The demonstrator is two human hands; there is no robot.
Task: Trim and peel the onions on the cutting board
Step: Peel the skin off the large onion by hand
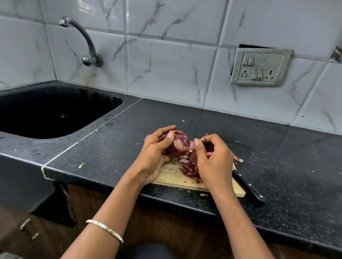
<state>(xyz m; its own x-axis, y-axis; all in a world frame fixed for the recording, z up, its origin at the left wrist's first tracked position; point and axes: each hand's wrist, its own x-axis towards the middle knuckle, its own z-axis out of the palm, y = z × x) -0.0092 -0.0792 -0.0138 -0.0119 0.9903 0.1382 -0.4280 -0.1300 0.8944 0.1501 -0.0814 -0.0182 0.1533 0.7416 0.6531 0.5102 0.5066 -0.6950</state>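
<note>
Clearly you're mid-peel: your left hand (155, 148) holds the onion (178, 144) above the cutting board (170, 177), while your right hand (210, 158) pinches loose skin beside it. A heap of peels (189, 167) lies on the board and the knife (250, 187) rests at its right edge. Black counter (282, 153), sink (49, 112) far left, tiled wall behind.

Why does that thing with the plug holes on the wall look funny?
The switch plate sits crooked and looks grimy, with a dark gap in the tile above it. Also, bits of onion skin have spilled off the cutting board onto the counter.
</note>
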